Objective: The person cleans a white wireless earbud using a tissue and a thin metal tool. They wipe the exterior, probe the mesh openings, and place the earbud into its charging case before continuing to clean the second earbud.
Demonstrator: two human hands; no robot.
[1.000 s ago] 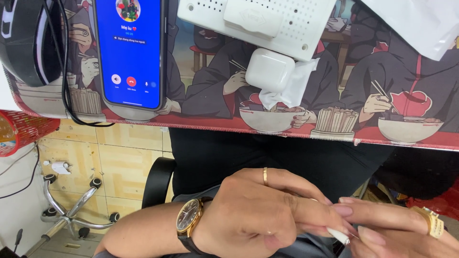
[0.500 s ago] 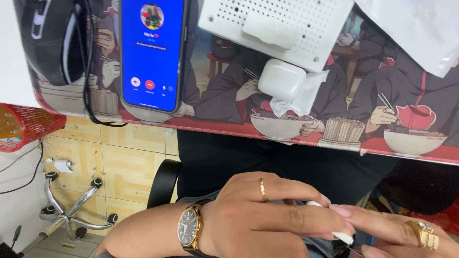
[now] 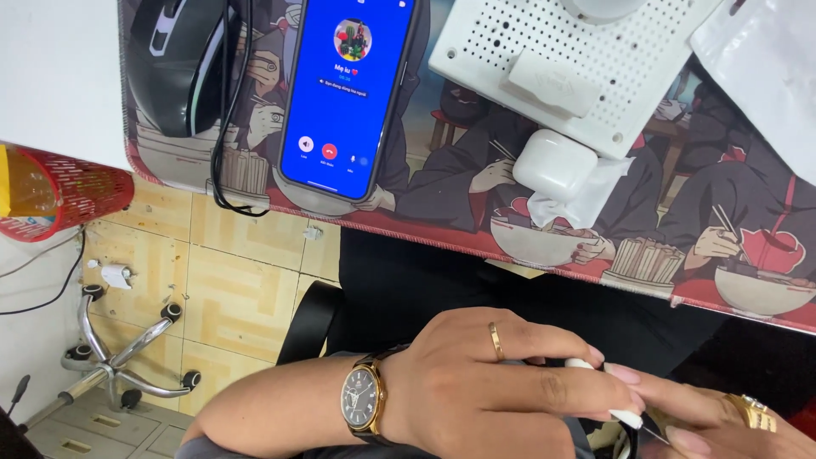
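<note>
Taking the printed desk mat (image 3: 476, 212) as the landmark: on its left end lies a black mouse (image 3: 174, 64) with its cable, beside it a phone (image 3: 348, 93) with a blue screen, then a white earbud case (image 3: 554, 163) and a white perforated board (image 3: 569, 59). Below the mat's front edge, the left hand (image 3: 493, 395), with wristwatch and ring, pinches a small white piece (image 3: 625, 416). The right hand (image 3: 722, 421) touches it too, fingers curled; its grip cannot be told.

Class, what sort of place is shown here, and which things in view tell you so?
Probably a personal desk: a printed desk mat holds a computer mouse, phone and earbud case, with a swivel-chair base below.
</note>
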